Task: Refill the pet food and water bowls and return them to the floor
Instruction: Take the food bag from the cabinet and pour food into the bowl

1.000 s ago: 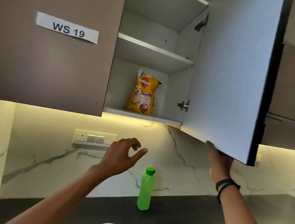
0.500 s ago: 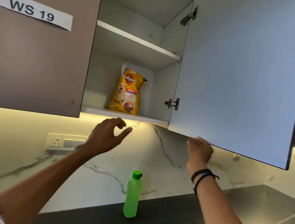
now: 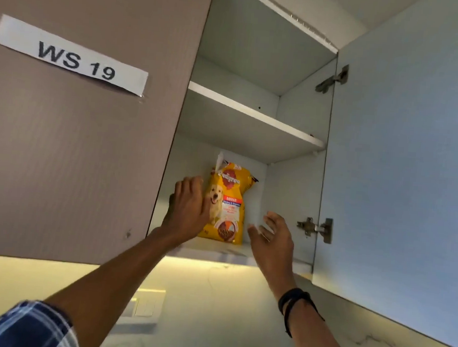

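— How far along are we?
— Early, we judge. The food bag [image 3: 230,198] stands on the cabinet's lower shelf [image 3: 217,250]. Our left grip [image 3: 189,210] and right grip [image 3: 272,241] flank it, both open-fingered and holding nothing.
— What's left?
— Filling, water, floor. We see no bowls.

Wall cabinet with its door [image 3: 404,159] swung open to the right. A yellow dog food bag [image 3: 229,200] stands upright on the lower shelf [image 3: 216,250], top corner torn. Both hands are raised to the shelf. The left hand [image 3: 189,211] has fingers extended and overlaps the bag's left edge, contact unclear. The right hand [image 3: 272,238] has its palm open and fingers spread, just right of the bag and apart from it. Black wristband [image 3: 293,301] on the right wrist, plaid sleeve [image 3: 26,327] on the left arm. The closed door on the left carries a "WS 19" label [image 3: 70,56].
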